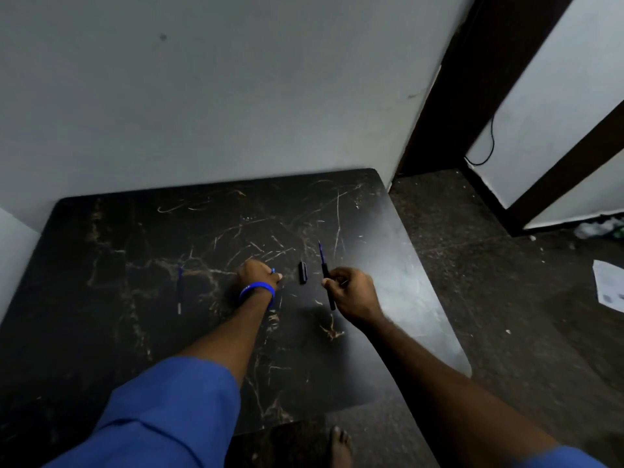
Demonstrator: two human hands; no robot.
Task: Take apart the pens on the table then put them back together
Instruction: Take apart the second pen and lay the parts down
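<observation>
A dark, marble-patterned tabletop (135, 332) with pale scratch-like veins stands against a grey wall. Both of the person's hands are out over its middle, towards the far right part.

The left hand (258, 275), with a blue band (256, 292) on its wrist and a blue sleeve (162, 410) further back on the forearm, has its grip closed around a small blue pen part (273, 270), of which only a tip shows past the fingers. The hand is low over the tabletop; I cannot tell whether it touches it.

The right hand (349, 292) has its grip pinched on a thin black pen barrel with a blue refill sticking out of its far end (325, 268); the piece slants away from the person, its rear end poking out below the hand.

Between the two hands, a short black pen cap (303, 272) lies flat on the tabletop, apart from both.

Well to the left, towards the left edge, a slim dark blue pen (179, 288) lies alone, roughly parallel to the side edges.
</observation>
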